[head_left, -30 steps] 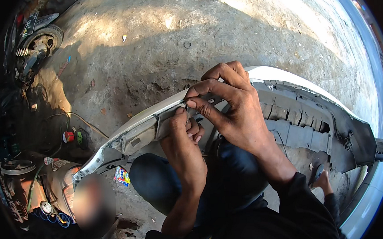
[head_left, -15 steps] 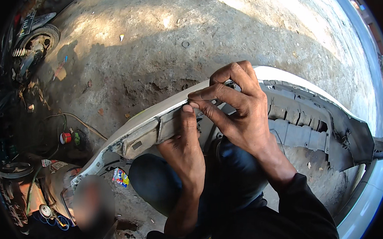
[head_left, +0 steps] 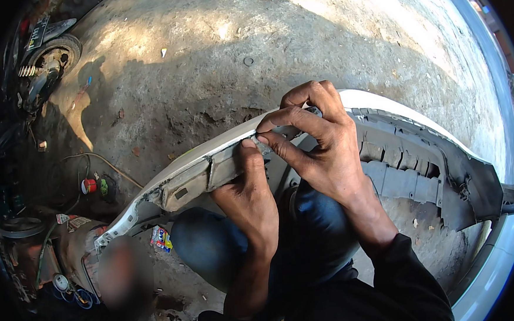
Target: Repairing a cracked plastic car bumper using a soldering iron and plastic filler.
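Observation:
A white car bumper (head_left: 209, 149) curves across in front of me, its grey inner side turned toward me. My left hand (head_left: 249, 196) holds its edge, thumb pressed on the upper rim and the other fingers hidden behind the inner flange. Just right of that thumb, my right hand (head_left: 330, 147) has thumb and forefinger pinched together at the same rim. Whatever is between those fingertips is too small to make out. The right hand's other fingers curl over the bumper's outer side.
Torn grey plastic panels (head_left: 408, 180) line the bumper's right part. A motorcycle wheel (head_left: 56, 55) stands at the far left. Nearer are a rusty cylindrical machine (head_left: 77, 248), a hose (head_left: 113, 164), a red can (head_left: 88, 186) and a colourful packet (head_left: 161, 239).
My right thumb and forefinger have shifted slightly right along the rim, and my left thumb has moved slightly left. The bumper stays put. Shadows on the ground at the left have changed shape.

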`<state>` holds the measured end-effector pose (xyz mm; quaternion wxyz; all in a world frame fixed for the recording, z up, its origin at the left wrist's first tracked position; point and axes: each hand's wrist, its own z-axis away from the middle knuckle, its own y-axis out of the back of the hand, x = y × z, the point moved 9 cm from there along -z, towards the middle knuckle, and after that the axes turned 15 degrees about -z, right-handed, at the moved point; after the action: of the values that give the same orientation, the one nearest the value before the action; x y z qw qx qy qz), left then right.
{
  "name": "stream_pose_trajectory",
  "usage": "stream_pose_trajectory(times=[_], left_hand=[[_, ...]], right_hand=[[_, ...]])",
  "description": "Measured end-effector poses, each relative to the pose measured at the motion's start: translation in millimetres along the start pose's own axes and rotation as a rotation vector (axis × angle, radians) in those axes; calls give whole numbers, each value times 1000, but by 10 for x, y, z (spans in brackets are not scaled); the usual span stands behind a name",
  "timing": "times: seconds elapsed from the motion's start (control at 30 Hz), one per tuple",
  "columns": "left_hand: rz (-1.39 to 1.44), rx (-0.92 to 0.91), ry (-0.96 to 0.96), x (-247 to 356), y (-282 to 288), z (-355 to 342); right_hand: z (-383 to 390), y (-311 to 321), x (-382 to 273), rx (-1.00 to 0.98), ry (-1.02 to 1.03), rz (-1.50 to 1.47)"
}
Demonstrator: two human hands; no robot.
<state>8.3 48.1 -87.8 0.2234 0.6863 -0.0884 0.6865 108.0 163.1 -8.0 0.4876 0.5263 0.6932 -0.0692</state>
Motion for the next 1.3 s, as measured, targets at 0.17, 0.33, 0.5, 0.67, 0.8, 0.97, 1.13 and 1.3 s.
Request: stream_pose_trajectory(times=[0.17,0.33,0.5,0.67,0.8,0.97,1.13,1.3], left_hand=[[-17,-7,18,-25,-6,10],[-29,-18,24,-5,-11,21],[-50,-24,11,23,13,11],[-43,-24,-32,-28,10,3],[-8,-25,-58,-10,-6,10],[13,-39,-5,3,-6,-9],[36,-17,37,49,5,-8],[8,-6,10,-1,7,0]], right_hand=[[21,-34,-52,-34,37,83],[28,-77,-88,-83,87,136],[-10,-115,-116,-120,100,137],[-9,-108,-66,-98,54,87],[-22,-100,-54,-86,29,49],[-27,-94,-70,-71,28,59],[6,-57,-97,-36,33,62],[20,-10,-62,-2,22,21]])
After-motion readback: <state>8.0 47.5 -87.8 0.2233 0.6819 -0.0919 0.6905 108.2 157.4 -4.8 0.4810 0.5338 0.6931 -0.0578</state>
